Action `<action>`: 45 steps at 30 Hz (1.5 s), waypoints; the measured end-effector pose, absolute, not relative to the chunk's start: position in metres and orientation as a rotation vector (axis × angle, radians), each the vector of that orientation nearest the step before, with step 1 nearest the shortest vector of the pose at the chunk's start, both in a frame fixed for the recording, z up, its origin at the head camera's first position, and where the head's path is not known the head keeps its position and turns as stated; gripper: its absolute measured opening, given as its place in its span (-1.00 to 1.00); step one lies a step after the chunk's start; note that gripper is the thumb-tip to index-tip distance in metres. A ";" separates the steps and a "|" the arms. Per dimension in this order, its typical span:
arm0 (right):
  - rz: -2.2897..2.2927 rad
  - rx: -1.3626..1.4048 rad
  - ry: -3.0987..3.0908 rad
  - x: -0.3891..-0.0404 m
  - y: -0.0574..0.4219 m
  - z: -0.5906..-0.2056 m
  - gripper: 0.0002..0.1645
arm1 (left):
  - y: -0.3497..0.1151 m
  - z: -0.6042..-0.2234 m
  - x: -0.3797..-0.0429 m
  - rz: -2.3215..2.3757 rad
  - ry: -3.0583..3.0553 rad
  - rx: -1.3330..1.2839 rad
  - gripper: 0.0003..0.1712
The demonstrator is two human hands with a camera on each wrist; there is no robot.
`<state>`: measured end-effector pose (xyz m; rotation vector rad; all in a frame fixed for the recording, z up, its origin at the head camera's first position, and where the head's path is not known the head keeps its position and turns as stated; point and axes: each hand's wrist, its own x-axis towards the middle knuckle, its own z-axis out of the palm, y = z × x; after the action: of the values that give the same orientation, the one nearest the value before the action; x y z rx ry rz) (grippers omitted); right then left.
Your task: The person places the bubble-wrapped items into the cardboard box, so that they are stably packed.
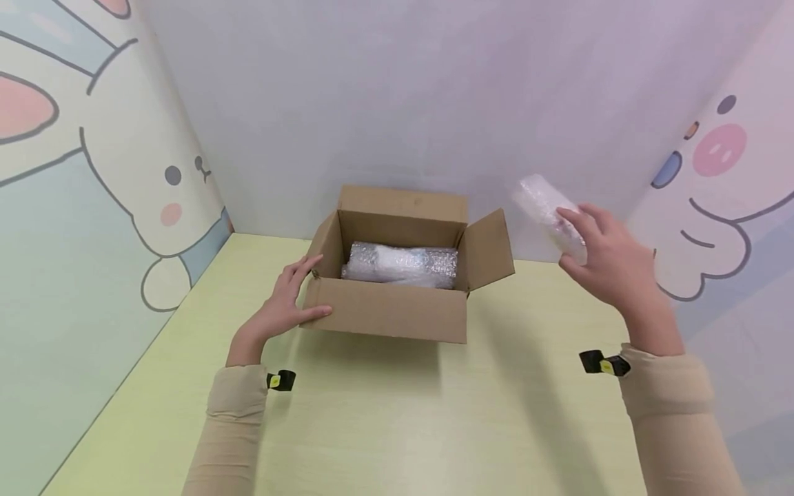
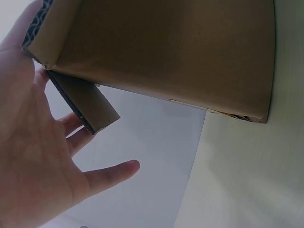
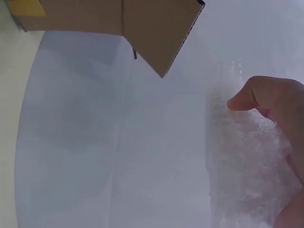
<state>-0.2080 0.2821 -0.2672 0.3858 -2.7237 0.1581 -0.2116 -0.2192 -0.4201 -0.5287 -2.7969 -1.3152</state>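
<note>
A cardboard box point(image 1: 391, 310) with its flaps folded outward sits on the table. Inside it lies a bubble-wrapped bundle point(image 1: 403, 263). At the box's left front corner my left hand point(image 1: 282, 306) rests with fingers spread, fingertips at the left flap and thumb over the front flap. The left wrist view shows this palm point(image 2: 33, 147) beside the carton's corner, its fingers mostly straight. My right hand point(image 1: 611, 255) grips a clear bubble-wrapped roll point(image 1: 548, 207), raised to the right of the box. In the right wrist view the thumb presses the roll's wrap point(image 3: 237, 156); what it contains is hidden.
The box's right flap point(image 1: 490, 249) sticks out toward the raised roll. A pale wall point(image 1: 434, 103) rises close behind the box, with cartoon-printed panels point(image 1: 155, 179) at both sides. The light yellow-green table point(image 1: 384, 420) extends in front.
</note>
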 end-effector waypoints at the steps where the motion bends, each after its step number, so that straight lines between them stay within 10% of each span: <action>1: 0.164 0.406 -2.711 -0.209 0.278 -0.267 -0.23 | -0.219 -0.420 -0.212 -1.316 -2.798 -0.529 0.12; 45: -0.001 1.069 -2.667 -0.253 0.113 -0.312 -0.34 | -0.219 -0.424 -0.215 -1.297 -2.810 -0.508 0.12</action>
<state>-0.2527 0.1134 -0.3120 1.0693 -2.6674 -0.0010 -0.2149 -0.2191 -0.4239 -0.5081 -2.8097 -1.2969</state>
